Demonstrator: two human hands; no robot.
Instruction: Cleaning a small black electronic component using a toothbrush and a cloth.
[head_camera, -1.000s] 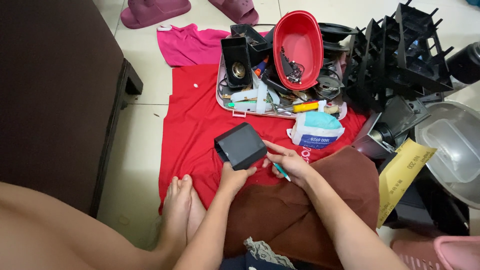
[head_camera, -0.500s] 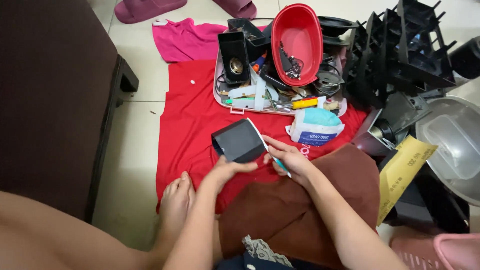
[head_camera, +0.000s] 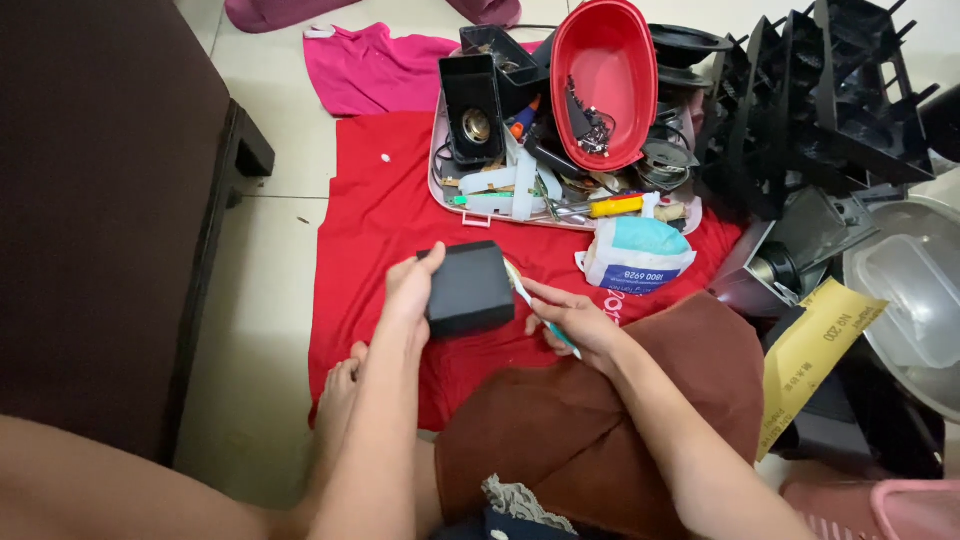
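My left hand (head_camera: 408, 290) grips a small black box (head_camera: 468, 288) by its left side, holding it just above the red cloth (head_camera: 370, 215). My right hand (head_camera: 568, 322) holds a thin tool with a teal handle (head_camera: 528, 298); its pale tip touches the box's right edge. Both forearms reach in from the bottom of the view. A brown cloth (head_camera: 600, 420) covers my lap under the right arm.
A pink tray (head_camera: 436, 170) of tools, a black speaker (head_camera: 472, 110), a yellow screwdriver (head_camera: 614, 206) and a red bowl (head_camera: 600, 80) sit beyond. A white pouch (head_camera: 634, 254), black plastic racks (head_camera: 820, 100), yellow sandpaper (head_camera: 812, 350) and a metal bowl (head_camera: 900, 300) lie right. Dark furniture (head_camera: 100, 200) stands left.
The box has turned in my left hand, from tilted with a corner up to lying flatter. My right hand's tool has come against its right edge.
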